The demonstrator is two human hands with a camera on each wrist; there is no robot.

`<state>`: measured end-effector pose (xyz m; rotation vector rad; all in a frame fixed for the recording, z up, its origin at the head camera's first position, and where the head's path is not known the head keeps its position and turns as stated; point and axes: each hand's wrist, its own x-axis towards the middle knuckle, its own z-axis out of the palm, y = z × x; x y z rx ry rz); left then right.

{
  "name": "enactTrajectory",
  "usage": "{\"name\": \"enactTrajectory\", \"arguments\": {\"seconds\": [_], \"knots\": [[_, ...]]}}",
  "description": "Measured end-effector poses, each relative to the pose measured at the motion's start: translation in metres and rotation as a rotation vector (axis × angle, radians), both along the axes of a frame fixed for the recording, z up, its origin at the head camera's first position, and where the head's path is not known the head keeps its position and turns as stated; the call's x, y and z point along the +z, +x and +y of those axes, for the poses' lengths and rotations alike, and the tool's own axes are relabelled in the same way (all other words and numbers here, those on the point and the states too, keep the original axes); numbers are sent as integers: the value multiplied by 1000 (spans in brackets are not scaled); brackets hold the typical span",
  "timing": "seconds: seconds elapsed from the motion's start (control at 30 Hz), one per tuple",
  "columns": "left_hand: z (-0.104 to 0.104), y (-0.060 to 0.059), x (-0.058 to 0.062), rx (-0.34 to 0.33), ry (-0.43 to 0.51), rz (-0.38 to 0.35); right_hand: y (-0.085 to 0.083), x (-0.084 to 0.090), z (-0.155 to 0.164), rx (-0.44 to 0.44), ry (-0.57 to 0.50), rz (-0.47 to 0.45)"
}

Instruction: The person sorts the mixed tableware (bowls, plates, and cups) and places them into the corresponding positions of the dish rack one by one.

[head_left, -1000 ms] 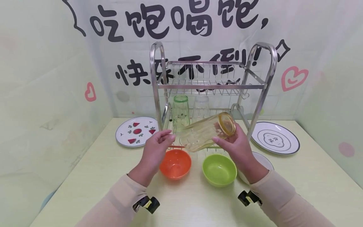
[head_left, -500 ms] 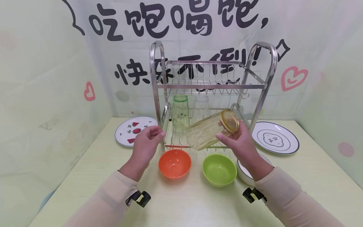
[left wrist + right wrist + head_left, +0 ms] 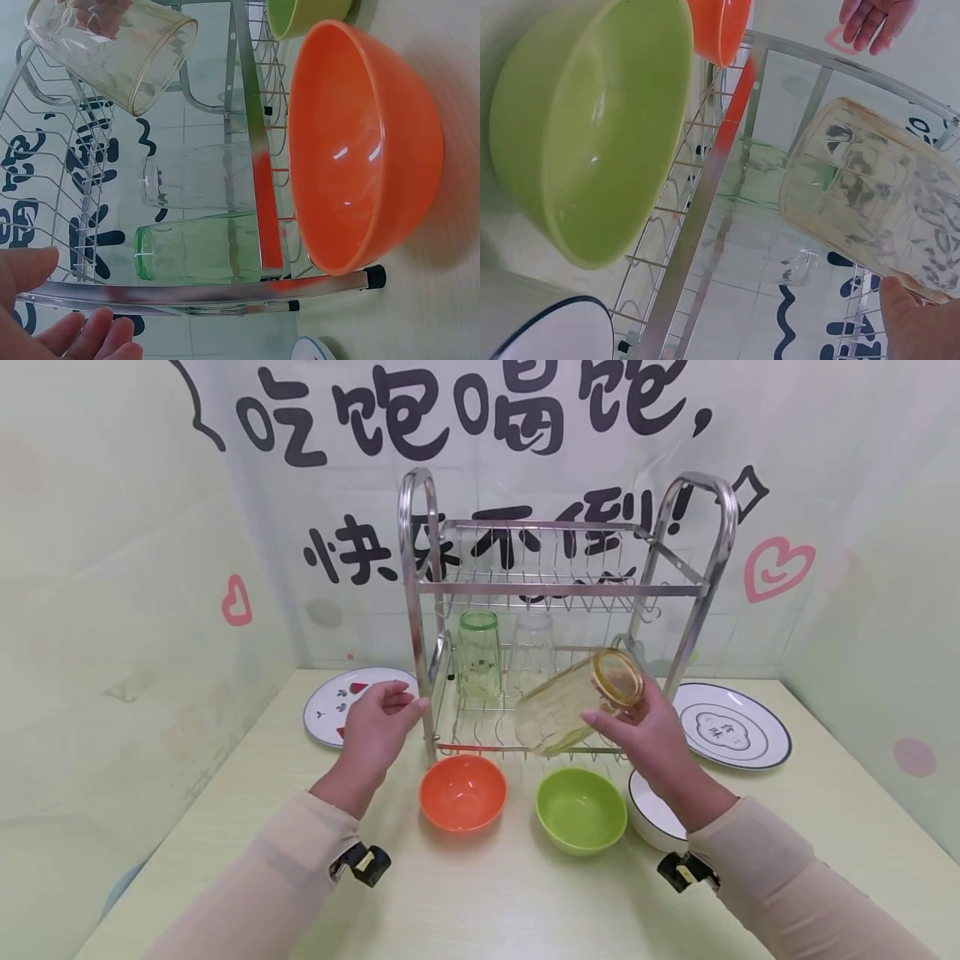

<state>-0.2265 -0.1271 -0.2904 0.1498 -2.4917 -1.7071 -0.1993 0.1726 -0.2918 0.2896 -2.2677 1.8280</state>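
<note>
My right hand point(image 3: 648, 735) grips a pale yellow glass point(image 3: 558, 710) near its thick amber end. The glass tilts, its other end pointing down and left, in front of the metal dish rack point(image 3: 558, 589). My left hand point(image 3: 375, 722) holds nothing, its fingers loosely bent beside the rack's left post. On the rack's lower tier stand a green glass point(image 3: 478, 652) and a clear glass point(image 3: 532, 647), side by side. In the right wrist view the yellow glass point(image 3: 877, 195) partly overlaps the rack, and my thumb lies along its side.
An orange bowl point(image 3: 462, 793) and a green bowl point(image 3: 581, 810) sit before the rack. Right of them is a white bowl point(image 3: 651, 814) with a dark rim, partly behind my right wrist. Patterned plates lie at left point(image 3: 322, 714) and right point(image 3: 757, 739).
My right hand has carried the yellow glass to the right, tilting it more steeply. My left hand has drawn away from it to the left. The glasses on the rack stay put.
</note>
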Motion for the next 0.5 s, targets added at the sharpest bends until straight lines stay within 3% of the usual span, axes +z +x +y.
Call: {"name": "enactTrajectory", "arguments": {"seconds": [0.5], "knots": [[1,-19,8,23,-20,-3,-8,5,8,-56,67,-58]]}}
